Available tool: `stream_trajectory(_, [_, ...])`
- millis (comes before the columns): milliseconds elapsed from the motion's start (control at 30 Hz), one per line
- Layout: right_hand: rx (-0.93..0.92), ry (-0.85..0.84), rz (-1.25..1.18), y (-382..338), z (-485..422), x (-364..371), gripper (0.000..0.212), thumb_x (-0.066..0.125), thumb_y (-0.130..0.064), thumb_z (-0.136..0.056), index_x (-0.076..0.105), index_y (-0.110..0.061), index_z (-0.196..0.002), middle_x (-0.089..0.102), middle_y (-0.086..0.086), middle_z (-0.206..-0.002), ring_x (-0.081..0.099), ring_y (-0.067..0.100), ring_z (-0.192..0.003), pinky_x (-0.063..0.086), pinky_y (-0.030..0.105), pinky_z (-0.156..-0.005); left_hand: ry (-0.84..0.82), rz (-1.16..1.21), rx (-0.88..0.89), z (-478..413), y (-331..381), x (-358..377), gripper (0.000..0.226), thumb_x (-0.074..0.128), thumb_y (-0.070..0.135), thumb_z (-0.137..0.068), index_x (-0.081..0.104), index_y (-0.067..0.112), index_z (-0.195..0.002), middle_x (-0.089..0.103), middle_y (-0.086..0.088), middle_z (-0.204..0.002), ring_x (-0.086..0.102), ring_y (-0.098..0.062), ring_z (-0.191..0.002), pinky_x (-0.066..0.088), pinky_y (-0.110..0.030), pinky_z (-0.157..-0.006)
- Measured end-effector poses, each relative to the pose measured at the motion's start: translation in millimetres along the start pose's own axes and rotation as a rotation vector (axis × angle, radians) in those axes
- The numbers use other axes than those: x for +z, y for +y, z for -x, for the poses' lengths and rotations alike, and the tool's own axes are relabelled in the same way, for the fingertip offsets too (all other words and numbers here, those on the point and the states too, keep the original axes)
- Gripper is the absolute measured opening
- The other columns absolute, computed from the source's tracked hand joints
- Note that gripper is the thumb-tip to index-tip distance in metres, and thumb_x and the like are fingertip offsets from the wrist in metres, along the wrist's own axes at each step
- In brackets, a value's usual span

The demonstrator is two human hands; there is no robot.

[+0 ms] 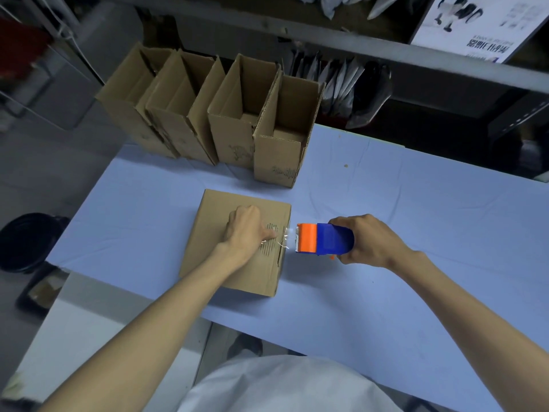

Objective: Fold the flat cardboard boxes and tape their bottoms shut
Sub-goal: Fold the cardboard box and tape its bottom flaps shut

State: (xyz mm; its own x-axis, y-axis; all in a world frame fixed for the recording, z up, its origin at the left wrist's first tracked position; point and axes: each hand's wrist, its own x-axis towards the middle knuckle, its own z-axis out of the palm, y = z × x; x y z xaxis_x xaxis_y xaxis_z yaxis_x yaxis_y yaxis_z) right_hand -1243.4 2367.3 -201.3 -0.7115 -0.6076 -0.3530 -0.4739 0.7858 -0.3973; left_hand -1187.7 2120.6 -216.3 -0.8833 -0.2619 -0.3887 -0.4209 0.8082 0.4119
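Observation:
A folded cardboard box [214, 251] lies bottom-up on the blue table [416, 233]. My left hand [246, 230] presses down on its closed flaps, the thumb holding a strip of clear tape [286, 236] near the box's right edge. Just right of the box, my right hand [368, 240] grips a blue and orange tape dispenser [323, 240], and the tape runs from it to the box.
Several erected open-top cardboard boxes [237, 120] stand in a row at the table's far edge. A metal shelf [416, 55] with grey bags runs behind. A black bin [26, 242] sits on the floor to the left.

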Motion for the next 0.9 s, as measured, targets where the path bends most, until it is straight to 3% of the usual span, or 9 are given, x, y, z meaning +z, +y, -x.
stream_trajectory(133, [0.023,0.006,-0.014,1.5,2.4,-0.3,0.042,0.076,-0.03,-0.064,0.059,-0.028,-0.102,0.063,-0.009,-0.083,0.057,0.017,-0.074,0.044,0.025,-0.06,-0.005,-0.208,0.005,2.3,8.1,-6.3,0.049,0.073,0.047,-0.077,0.06,0.001,-0.089,0.064,-0.018,-0.101,0.058,-0.035,-0.099,0.036,-0.033,-0.066])
stream_trajectory(267, [0.032,0.006,-0.029,-0.2,5.1,0.1,0.041,0.075,-0.03,-0.063,0.059,-0.028,-0.101,0.062,-0.009,-0.081,0.057,0.018,-0.073,0.04,0.024,-0.057,0.084,-0.233,-0.029,2.2,-12.4,-8.0,0.053,0.072,0.061,-0.071,0.053,0.012,-0.078,0.064,-0.013,-0.092,0.059,-0.034,-0.093,0.035,-0.033,-0.065])
stream_trajectory(367, [0.042,-0.015,0.02,-2.6,4.1,3.2,0.038,0.074,-0.034,-0.066,0.056,-0.028,-0.099,0.06,-0.01,-0.08,0.056,0.018,-0.073,0.037,0.024,-0.056,0.087,0.014,0.183,2.1,-22.0,3.2,0.034,0.079,0.035,-0.074,0.053,0.016,-0.084,0.053,0.006,-0.082,0.054,-0.017,-0.073,0.036,-0.029,-0.063])
stream_trajectory(467, [0.047,-0.034,0.128,-8.7,1.8,5.0,0.035,0.07,-0.038,-0.068,0.053,-0.025,-0.096,0.058,-0.007,-0.077,0.054,0.022,-0.073,0.034,0.026,-0.055,0.026,0.168,0.382,2.6,-23.0,8.4,0.021,0.075,0.01,-0.076,0.063,0.021,-0.09,0.05,0.013,-0.082,0.049,-0.001,-0.069,0.04,-0.021,-0.066])
stream_trajectory(733, [0.01,-0.064,0.44,-59.0,-19.5,-9.5,0.028,0.064,-0.032,-0.076,0.055,-0.014,-0.095,0.046,0.003,-0.08,0.047,0.025,-0.07,0.033,0.029,-0.062,0.002,0.139,0.417,-4.0,-25.5,10.4,0.027,0.071,0.013,-0.079,0.066,0.033,-0.096,0.054,0.015,-0.084,0.051,0.001,-0.071,0.037,-0.014,-0.062])
stream_trajectory(900, [0.027,-0.055,0.502,-77.8,-18.8,-13.3,0.024,0.065,-0.027,-0.078,0.048,-0.016,-0.092,0.059,0.008,-0.095,0.053,0.028,-0.075,0.033,0.03,-0.064,0.003,0.153,0.404,-1.0,-29.2,13.1,0.031,0.071,0.011,-0.079,0.065,0.036,-0.097,0.054,0.014,-0.084,0.051,0.0,-0.07,0.039,-0.015,-0.062])
